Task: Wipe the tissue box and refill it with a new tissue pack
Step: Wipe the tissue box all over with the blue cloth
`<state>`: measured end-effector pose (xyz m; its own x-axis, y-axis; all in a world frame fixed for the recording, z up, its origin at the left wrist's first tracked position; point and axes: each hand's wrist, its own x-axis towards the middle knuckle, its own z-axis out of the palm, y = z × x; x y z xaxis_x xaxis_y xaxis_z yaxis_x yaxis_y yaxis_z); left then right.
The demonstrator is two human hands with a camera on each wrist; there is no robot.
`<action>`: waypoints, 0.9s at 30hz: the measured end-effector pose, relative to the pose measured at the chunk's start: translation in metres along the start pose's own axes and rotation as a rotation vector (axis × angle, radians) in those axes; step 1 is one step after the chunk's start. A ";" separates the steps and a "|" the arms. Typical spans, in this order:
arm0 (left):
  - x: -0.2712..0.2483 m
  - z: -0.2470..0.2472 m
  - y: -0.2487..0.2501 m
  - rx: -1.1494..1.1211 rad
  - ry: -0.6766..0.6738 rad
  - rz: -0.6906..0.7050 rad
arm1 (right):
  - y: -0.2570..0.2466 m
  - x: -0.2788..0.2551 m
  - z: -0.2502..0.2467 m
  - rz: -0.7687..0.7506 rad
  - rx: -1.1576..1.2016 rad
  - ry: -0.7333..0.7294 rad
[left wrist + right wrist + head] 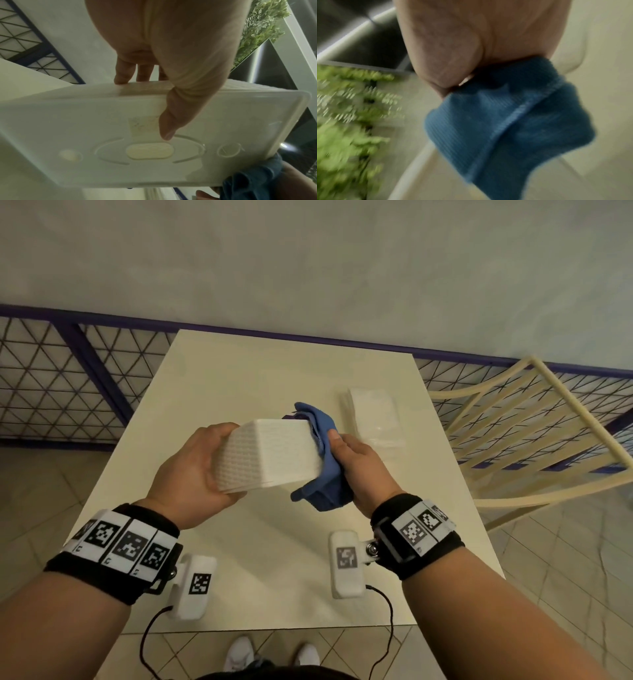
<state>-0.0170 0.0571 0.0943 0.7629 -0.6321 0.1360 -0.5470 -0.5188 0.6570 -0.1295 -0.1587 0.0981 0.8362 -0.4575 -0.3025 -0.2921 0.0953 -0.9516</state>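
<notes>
A white textured tissue box (274, 457) is held up above the cream table (239, 378), tilted. My left hand (198, 467) grips its left end, thumb across the flat lid face (154, 155) and fingers (123, 75) behind the far edge. My right hand (356, 463) clutches a blue cloth (325, 460) and holds it against the box's right end; the cloth (505, 121) hangs bunched below the palm. A clear-wrapped white tissue pack (375, 416) lies on the table to the right, behind my right hand.
A cream slatted chair (534, 433) stands at the table's right side. A purple-framed lattice railing (68, 378) runs behind the table along a pale wall. Green foliage (351, 115) shows blurred in the right wrist view. Tiled floor surrounds the table.
</notes>
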 end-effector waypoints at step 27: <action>0.021 0.149 -0.034 0.675 0.035 0.319 | 0.119 0.006 -0.101 0.175 -0.824 0.009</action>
<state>-0.0339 -0.0247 -0.0356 0.5360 -0.7984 0.2743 -0.8277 -0.5609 -0.0150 -0.2065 -0.2395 -0.0113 0.7445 -0.5036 -0.4382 -0.6655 -0.5086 -0.5463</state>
